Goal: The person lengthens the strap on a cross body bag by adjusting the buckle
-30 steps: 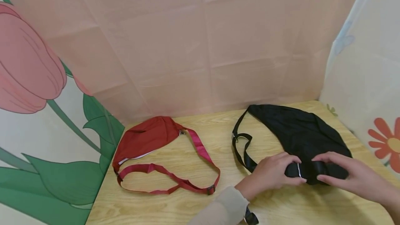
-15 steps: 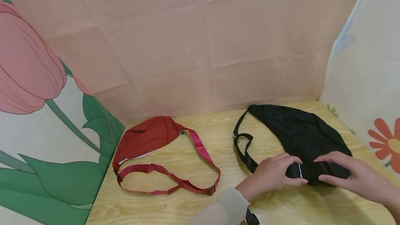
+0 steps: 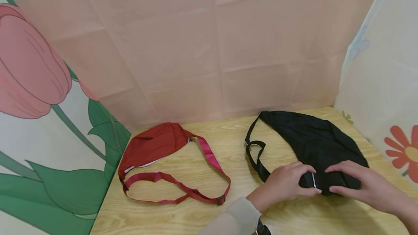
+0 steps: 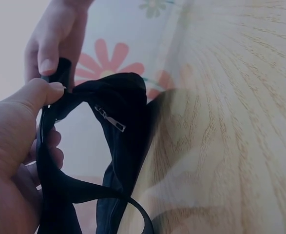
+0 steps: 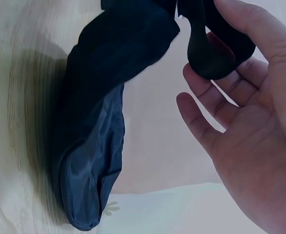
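Note:
A black sling bag (image 3: 310, 133) lies on the wooden table at the right, its far end near the back wall. My left hand (image 3: 284, 182) pinches the bag's black strap (image 4: 55, 175) beside a silver metal slider (image 3: 314, 180). In the right wrist view a loop of strap (image 5: 206, 63) curves between the thumb and fingers of my right hand (image 5: 259, 107), with the thumb on top and two fingers spread away below. A zipper pull (image 4: 116, 124) hangs on the bag's side in the left wrist view. Both hands are above the bag's near end.
A red waist bag (image 3: 150, 146) lies at the left, its red strap (image 3: 173, 180) looped on the table (image 3: 156, 220). A black strap end (image 3: 262, 227) shows beside the left sleeve (image 3: 235, 217). A pink sheet (image 3: 215, 46) covers the back wall; flowered sheets stand at both sides.
The right hand shifts slightly right, then back left toward the left hand, and the strap loop between its fingers changes shape. The left hand keeps its pinch; the red bag stays put.

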`<state>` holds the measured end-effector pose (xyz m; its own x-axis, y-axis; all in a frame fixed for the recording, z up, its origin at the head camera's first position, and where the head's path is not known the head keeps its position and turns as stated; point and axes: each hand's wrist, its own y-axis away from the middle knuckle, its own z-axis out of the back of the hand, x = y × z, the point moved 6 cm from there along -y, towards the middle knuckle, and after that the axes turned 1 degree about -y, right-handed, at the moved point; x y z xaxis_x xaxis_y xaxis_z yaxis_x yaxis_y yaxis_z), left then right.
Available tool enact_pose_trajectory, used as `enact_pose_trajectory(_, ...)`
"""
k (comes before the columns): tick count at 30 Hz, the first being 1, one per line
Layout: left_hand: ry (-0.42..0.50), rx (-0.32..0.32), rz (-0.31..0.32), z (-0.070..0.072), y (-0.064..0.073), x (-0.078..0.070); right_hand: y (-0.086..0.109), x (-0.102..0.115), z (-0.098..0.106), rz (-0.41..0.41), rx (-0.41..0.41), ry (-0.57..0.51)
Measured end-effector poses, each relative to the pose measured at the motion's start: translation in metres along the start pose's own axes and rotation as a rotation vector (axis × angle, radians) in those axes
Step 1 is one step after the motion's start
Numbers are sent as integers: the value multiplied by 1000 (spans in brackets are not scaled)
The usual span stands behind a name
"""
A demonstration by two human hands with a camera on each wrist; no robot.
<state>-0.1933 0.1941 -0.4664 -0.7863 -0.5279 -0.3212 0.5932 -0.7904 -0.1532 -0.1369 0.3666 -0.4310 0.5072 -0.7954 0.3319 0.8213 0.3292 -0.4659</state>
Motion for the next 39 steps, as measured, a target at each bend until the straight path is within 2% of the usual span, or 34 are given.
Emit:
enact_pose_trajectory(6,-10,-3,4,1,0,0,2,-4,5,-26,-1,47)
enact_pose_trajectory(12,5,16,15,1,0,2,-2,4,3,-8,5,13)
enact_pose_trajectory(17,-4,4,3,1,0,1,-5,8,-4,6,21,-3)
enact_pose_trajectory(24,-7,6,8,1,0,1,-3,2,-1,18,2,20)
enact_pose_trajectory(28,-14,13,17,1,0,1,-1,-2,4,-2,-13,48)
enact_pose_trajectory(34,0,27,17,1,-1,0,-3,0,-1,-20,41,41)
enact_pose_trajectory(39,5,37,20,1,-1,-2,-6,5,-9,10,75,37)
